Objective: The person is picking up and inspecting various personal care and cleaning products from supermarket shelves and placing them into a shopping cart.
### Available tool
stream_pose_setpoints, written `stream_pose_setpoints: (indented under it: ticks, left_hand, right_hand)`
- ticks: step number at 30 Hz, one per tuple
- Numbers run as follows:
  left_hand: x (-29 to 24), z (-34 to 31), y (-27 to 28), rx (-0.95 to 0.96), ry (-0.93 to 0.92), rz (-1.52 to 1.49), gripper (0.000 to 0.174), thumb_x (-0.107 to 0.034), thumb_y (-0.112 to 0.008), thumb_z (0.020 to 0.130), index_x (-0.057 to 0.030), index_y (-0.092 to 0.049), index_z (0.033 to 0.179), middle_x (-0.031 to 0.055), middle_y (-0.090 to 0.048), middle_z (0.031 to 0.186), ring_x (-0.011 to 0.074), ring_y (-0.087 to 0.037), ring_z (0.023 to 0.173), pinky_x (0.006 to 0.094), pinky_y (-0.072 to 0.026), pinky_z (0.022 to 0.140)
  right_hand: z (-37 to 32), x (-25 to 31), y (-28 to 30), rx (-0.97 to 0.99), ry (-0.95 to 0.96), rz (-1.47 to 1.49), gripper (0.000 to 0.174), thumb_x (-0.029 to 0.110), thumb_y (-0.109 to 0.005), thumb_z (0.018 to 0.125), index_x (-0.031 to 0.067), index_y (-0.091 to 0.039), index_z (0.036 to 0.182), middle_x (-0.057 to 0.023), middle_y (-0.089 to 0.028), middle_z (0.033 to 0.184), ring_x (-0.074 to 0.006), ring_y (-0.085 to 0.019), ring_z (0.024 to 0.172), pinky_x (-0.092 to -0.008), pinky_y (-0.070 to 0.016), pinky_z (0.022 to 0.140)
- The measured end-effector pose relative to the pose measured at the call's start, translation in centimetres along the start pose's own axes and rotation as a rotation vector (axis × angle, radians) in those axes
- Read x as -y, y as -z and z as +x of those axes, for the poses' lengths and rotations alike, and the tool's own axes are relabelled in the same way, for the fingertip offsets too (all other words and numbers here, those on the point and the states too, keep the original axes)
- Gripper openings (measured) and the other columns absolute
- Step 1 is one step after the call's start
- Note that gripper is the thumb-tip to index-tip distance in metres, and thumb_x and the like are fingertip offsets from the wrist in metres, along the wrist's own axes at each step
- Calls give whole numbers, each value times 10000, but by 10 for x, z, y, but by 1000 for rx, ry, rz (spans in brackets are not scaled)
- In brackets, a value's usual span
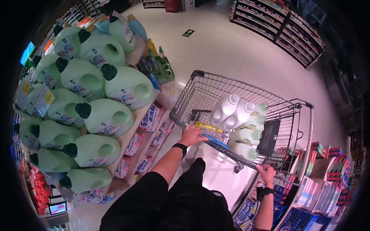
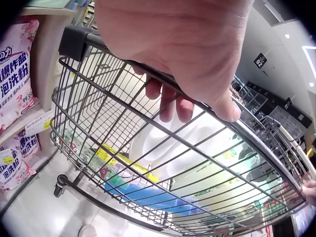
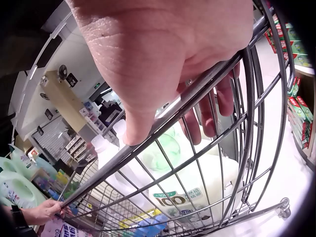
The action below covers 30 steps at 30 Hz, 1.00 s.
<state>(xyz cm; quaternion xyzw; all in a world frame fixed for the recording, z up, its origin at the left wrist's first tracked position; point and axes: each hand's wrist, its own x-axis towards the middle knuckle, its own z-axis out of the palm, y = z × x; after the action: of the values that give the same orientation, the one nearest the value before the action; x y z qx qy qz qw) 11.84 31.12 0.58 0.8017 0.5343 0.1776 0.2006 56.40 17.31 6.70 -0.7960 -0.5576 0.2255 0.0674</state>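
The left hand [image 2: 187, 44] curls its fingers over the near rim of the cart [image 1: 208, 94], and the right hand [image 3: 163, 54] grips the same rim towards its other end. The cart stands just beside a shelf of green jugs [image 1: 102, 117]. It already holds white bottles [image 1: 231, 111] and a blue pack [image 2: 148, 195], and much of the basket remains unfilled.

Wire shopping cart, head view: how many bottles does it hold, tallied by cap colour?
White plastic bottles with white caps: 2
Pale plastic bottles with round green caps: 4
Total in the grey wire shopping cart: 6
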Motion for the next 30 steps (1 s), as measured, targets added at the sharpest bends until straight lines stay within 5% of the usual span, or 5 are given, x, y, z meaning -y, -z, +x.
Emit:
stream_pose_setpoints:
  ticks: [24,30]
  left_hand:
    - [17,218,-11,-192,118,-61,401,-530,-706,758,-139,-644,694,5,-590,782,215,-532,879,379,-335,822]
    - [15,260,-3,-94,216,-59,406,-509,-697,776,-106,-648,771,23,-597,845,246,-519,948,428,-319,976]
  right_hand:
    - [304,35,85,133,116,50,367,447,-735,765,95,-761,865,-113,-720,858,-285,-658,856,-400,-384,906]
    - [374,43,105,157,181,-28,378,479,-743,748,114,-761,844,-89,-714,847,-276,-649,849,-408,-386,851]
